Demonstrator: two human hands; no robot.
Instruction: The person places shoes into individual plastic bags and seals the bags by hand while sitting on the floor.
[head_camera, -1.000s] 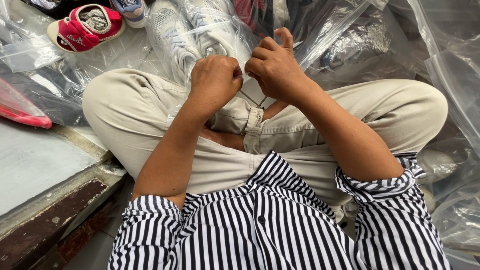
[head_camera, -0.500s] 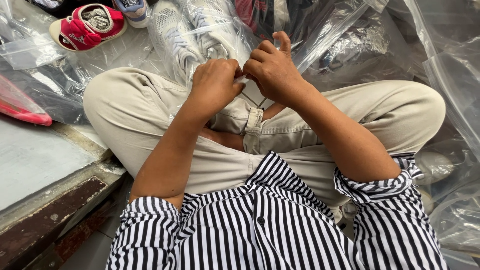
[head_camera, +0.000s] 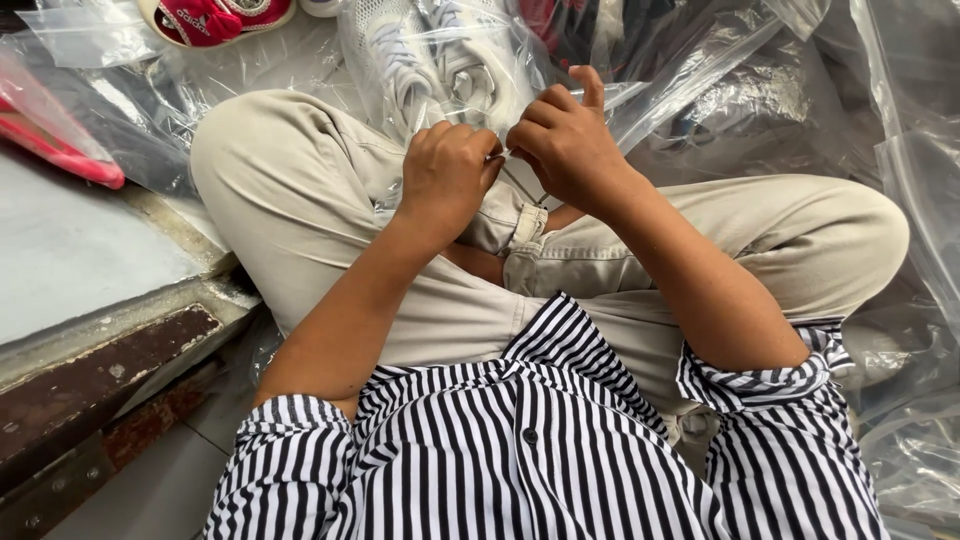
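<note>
I sit cross-legged in beige trousers and a black-and-white striped shirt. My left hand (head_camera: 447, 172) and my right hand (head_camera: 565, 140) meet above my crossed legs, both pinching the near edge of a clear plastic bag (head_camera: 440, 60). Inside the bag lies a pair of white sneakers (head_camera: 420, 50), just beyond my fingers. The fingertips of both hands are closed on the plastic, close together and almost touching each other.
A red and white shoe (head_camera: 215, 18) lies at the top left. A red-edged item in plastic (head_camera: 60, 150) rests on a grey slab (head_camera: 80, 250) to my left. More clear bags (head_camera: 880, 130) pile up on the right.
Both hands have stayed pinched together on the bag edge, with small finger shifts. The view has tilted so the hands sit lower and more central.
</note>
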